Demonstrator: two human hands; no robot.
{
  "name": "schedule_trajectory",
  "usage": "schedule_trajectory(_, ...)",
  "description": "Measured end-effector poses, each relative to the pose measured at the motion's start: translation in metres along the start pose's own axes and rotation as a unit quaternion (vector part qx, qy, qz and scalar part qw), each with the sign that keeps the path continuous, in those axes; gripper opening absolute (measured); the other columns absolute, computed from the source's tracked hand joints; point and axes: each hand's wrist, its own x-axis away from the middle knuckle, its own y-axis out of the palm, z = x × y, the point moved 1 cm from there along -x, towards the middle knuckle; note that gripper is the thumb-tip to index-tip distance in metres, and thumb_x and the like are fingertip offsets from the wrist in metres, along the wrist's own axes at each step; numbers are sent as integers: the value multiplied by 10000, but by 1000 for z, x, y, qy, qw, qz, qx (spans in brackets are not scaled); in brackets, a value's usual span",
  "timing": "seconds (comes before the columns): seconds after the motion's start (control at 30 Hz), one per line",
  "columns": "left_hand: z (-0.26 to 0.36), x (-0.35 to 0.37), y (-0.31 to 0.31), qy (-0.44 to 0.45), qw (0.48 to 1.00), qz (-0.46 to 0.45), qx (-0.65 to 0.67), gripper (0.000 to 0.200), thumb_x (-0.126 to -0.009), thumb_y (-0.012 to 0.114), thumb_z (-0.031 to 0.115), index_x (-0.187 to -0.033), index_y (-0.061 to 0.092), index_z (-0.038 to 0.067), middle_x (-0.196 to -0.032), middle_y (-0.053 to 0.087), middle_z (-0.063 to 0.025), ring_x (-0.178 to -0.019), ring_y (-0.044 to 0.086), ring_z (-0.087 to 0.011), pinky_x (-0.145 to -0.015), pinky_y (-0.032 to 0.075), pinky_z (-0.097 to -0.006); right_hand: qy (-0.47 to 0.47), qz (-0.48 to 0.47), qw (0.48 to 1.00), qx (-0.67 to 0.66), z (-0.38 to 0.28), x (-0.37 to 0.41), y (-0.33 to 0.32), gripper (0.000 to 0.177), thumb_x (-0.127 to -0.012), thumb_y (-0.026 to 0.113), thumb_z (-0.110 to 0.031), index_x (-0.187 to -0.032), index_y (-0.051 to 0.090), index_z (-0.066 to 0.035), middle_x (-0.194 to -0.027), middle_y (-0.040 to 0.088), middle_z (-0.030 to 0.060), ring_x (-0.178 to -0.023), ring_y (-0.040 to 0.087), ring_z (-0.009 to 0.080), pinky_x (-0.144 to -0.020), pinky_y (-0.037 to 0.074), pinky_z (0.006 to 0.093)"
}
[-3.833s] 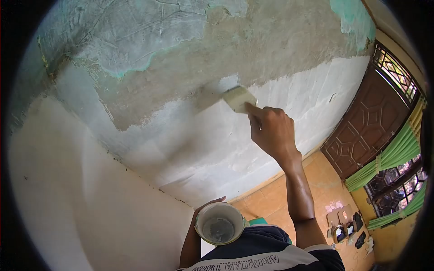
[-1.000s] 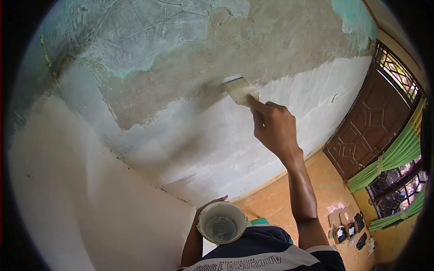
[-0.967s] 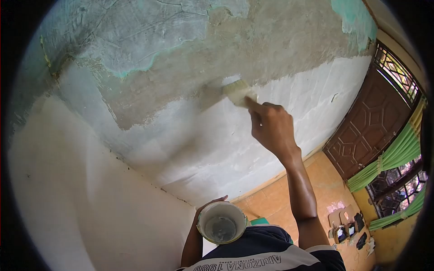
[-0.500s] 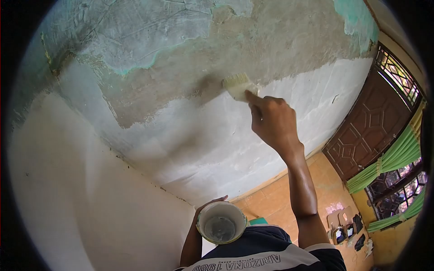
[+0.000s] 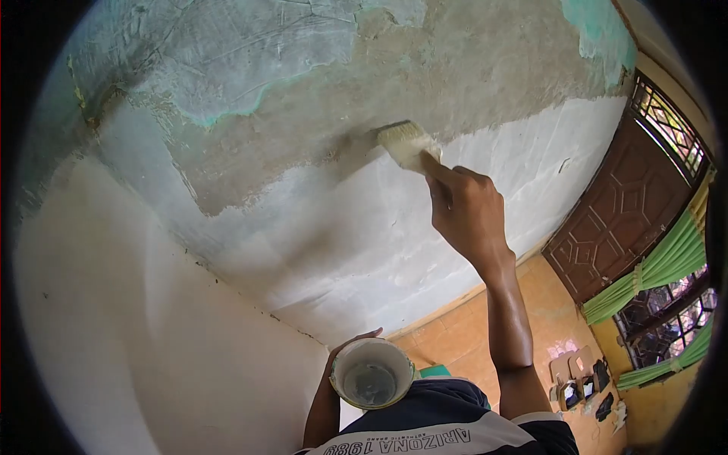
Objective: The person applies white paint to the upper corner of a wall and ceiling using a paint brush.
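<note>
My right hand point(image 5: 472, 216) is closed round the handle of a wide paintbrush point(image 5: 408, 145). Its pale bristles point up and left, at the border between the bare grey-brown plaster point(image 5: 303, 114) and the white-coated part of the wall point(image 5: 394, 220). Low in the view, my left hand point(image 5: 346, 349) holds a small bucket point(image 5: 338, 377) against my body, with its fingers around the far side. Some pale, watery liquid lies at the bottom of the bucket.
A brown carved door point(image 5: 622, 205) stands on the right, beside green curtains point(image 5: 667, 265) and a barred window. Shoes and sandals point(image 5: 588, 387) lie on the orange tiled floor point(image 5: 462, 326). A white side wall point(image 5: 205, 356) meets the painted wall at left.
My right hand and the brush have shifted slightly right, and the brush has tilted a little. My left hand and the bucket look the same.
</note>
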Motion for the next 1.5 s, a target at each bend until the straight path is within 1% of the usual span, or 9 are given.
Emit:
schedule_trajectory(0.2,-11,-25,-22,-26,1000,-10,-2,296,-957,823,415,-980,799,121,-860,777,-39,-735,742,-188,-705,617,-394,-16,0,1000,9,19,10,33,323,-975,670,-128,-1286,755,-130,-794,716,162,-733,726,386,-646,588,485)
schedule_trajectory(0.3,-11,-21,-21,-7,1000,0,-15,318,-962,807,449,-943,785,132,-852,773,-38,-724,736,-196,-702,612,-400,-6,-109,993,54,26,16,21,289,-987,683,-106,-1256,787,-122,-798,717,175,-717,710,377,-667,566,477)
schedule_trajectory(0.5,-5,-15,-9,12,999,10,-32,353,-969,786,491,-895,766,146,-840,767,-37,-710,728,-207,-700,606,-409,27,6,999,-25,5,3,0,300,-982,673,-132,-1270,757,-116,-828,733,178,-746,728,391,-647,578,487)
schedule_trajectory(0.77,-5,-16,-10,-24,999,12,-17,336,-973,788,474,-905,772,145,-839,766,-33,-718,730,-199,-707,609,-415,-16,-46,999,12,29,18,30,302,-1014,688,-163,-1305,765,-135,-796,720,181,-722,712,378,-656,560,484)
schedule_trajectory(1.07,-3,-11,-8,-39,999,-11,16,291,-929,868,333,-1082,812,92,-917,790,-46,-780,755,-168,-747,628,-373,-4,-35,997,72,20,0,24,296,-1012,682,-150,-1293,771,-163,-784,721,150,-714,716,352,-649,553,468)
schedule_trajectory(1.13,-1,-2,-3,48,999,-12,-8,299,-934,865,280,-1142,807,74,-937,795,-51,-808,764,-164,-771,636,-364,-12,-53,996,68,25,5,21,302,-998,683,-141,-1289,764,-141,-803,731,159,-709,720,358,-627,555,474)
schedule_trajectory(1.33,-1,0,-2,78,997,-8,-26,295,-943,854,270,-1155,807,71,-950,799,-58,-809,769,-167,-780,642,-369,-15,-19,999,39,16,4,11,290,-992,678,-126,-1267,769,-107,-815,738,173,-704,728,362,-605,558,478)
schedule_trajectory(1.47,5,1,1,76,997,-24,-21,296,-942,855,285,-1139,808,70,-934,798,-57,-805,768,-169,-778,642,-375,-17,-38,999,35,19,5,30,285,-996,681,-130,-1265,774,-113,-806,734,167,-715,727,364,-603,555,469)
schedule_trajectory(1.5,12,0,4,-5,1000,2,-5,285,-944,851,306,-1110,809,78,-921,795,-55,-797,766,-171,-772,639,-377,-11,-34,999,30,21,7,32,305,-1002,694,-132,-1297,771,-136,-793,715,174,-709,703,370,-648,553,473)
